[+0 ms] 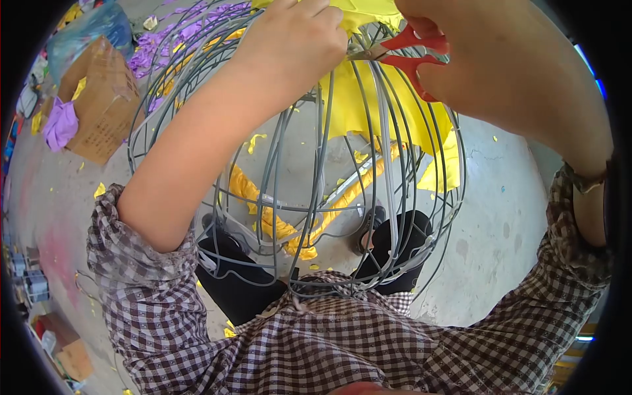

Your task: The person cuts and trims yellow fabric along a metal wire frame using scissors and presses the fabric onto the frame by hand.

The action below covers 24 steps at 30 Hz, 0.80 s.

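Observation:
A large wire frame (316,171) of grey curved rods stands in front of my body. Yellow fabric (355,105) covers part of its upper right side. My right hand (438,39) holds red-handled scissors (415,62), whose blades point left, with the yellow fabric above and below them. Beside the blade tips, my left hand (296,39) is closed at the top of the frame, its fingertips near the fabric's edge; what it grips is hidden. Yellow-wrapped bars (263,214) meet in a V low in the frame.
At the upper left are a cardboard box (102,105), a blue plastic bag (92,39) and purple fabric (155,52). Yellow scraps (257,141) lie on the grey floor. Another box (74,359) stands at the lower left. My legs are under the frame.

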Motion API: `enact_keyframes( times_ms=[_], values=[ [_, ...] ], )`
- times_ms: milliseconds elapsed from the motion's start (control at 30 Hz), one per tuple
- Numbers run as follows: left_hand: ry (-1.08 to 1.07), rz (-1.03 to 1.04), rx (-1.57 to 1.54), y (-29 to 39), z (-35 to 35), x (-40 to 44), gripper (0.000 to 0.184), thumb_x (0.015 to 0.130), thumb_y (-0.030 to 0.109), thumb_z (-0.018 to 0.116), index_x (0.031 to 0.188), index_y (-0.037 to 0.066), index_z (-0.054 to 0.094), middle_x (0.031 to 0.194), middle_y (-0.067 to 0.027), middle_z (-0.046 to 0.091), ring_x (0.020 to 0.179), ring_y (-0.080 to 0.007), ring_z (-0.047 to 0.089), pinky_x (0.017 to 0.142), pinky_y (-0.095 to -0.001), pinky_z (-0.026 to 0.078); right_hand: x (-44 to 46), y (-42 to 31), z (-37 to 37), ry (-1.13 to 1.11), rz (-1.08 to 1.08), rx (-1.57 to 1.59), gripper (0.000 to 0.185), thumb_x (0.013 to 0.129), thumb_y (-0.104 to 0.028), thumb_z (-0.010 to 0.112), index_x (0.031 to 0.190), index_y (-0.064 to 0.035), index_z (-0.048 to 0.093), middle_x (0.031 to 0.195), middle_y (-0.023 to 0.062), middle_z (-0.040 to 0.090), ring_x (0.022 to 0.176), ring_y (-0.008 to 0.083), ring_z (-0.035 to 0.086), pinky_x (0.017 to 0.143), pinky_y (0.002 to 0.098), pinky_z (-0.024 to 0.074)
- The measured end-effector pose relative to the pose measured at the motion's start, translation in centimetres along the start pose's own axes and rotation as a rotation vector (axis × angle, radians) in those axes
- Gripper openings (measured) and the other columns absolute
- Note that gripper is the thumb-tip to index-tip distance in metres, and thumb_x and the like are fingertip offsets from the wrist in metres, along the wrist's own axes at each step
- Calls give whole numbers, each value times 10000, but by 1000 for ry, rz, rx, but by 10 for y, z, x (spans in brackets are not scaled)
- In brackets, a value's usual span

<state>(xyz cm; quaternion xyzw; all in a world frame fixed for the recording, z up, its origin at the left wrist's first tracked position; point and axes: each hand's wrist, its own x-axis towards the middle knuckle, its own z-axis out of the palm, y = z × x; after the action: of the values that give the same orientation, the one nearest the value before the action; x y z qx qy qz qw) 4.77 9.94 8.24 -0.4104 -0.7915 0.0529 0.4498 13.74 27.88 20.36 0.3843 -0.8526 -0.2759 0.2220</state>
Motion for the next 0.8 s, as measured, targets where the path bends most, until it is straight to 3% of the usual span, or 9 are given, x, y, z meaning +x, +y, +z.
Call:
enact_keyframes(
  times_ms=[167, 300, 333, 467, 500, 633, 800],
  values=[
    [25, -77, -109, -5, -4, 2, 87, 796, 132, 613, 839, 61, 638, 861, -96, 580, 851, -261, 535, 780, -365, 430, -6, 0, -13, -34, 22, 28, 200, 826, -156, 596, 782, 22, 675, 757, 115, 646, 638, 259, 567, 647, 348, 513],
    [-25, -476, -760, -15, -3, 5, 78, 784, 95, 602, 835, 44, 633, 872, -117, 566, 853, -288, 533, 796, -362, 442, -5, 5, -17, -73, 53, 57, 206, 837, -169, 600, 798, 20, 672, 775, 116, 641, 644, 255, 566, 649, 343, 512],
    [-26, -472, -759, -14, -3, 6, 78, 784, 95, 602, 835, 44, 633, 872, -117, 566, 853, -288, 533, 796, -362, 442, -2, 5, -21, -85, 60, 64, 207, 840, -172, 602, 802, 19, 671, 780, 116, 640, 646, 254, 566, 649, 342, 512],
    [224, -644, -826, -11, -7, 3, 67, 771, 70, 590, 809, 30, 629, 873, -133, 552, 855, -309, 529, 814, -359, 447, 27, -23, -32, -130, 72, 89, 214, 851, -185, 606, 818, 17, 667, 799, 117, 635, 653, 250, 566, 651, 337, 510],
    [225, -646, -822, -11, -9, 1, 67, 771, 70, 590, 809, 30, 629, 873, -133, 552, 855, -309, 529, 814, -359, 447, 35, -27, -34, -140, 73, 95, 216, 854, -189, 607, 822, 16, 666, 803, 118, 634, 655, 249, 566, 651, 336, 510],
    [104, -306, -394, -10, -14, -3, 60, 763, 77, 604, 787, 30, 634, 880, -134, 551, 853, -306, 529, 809, -360, 447, 35, -26, -37, -185, 76, 120, 223, 865, -202, 612, 838, 14, 663, 822, 118, 629, 662, 245, 565, 653, 331, 509],
    [95, -158, -22, 6, -33, 3, 36, 747, 56, 607, 756, 38, 636, 879, -127, 548, 855, -305, 526, 798, -362, 454, 0, 3, -30, -253, 104, 152, 233, 879, -218, 617, 858, 11, 658, 845, 120, 623, 671, 240, 564, 655, 325, 508]
  ],
)
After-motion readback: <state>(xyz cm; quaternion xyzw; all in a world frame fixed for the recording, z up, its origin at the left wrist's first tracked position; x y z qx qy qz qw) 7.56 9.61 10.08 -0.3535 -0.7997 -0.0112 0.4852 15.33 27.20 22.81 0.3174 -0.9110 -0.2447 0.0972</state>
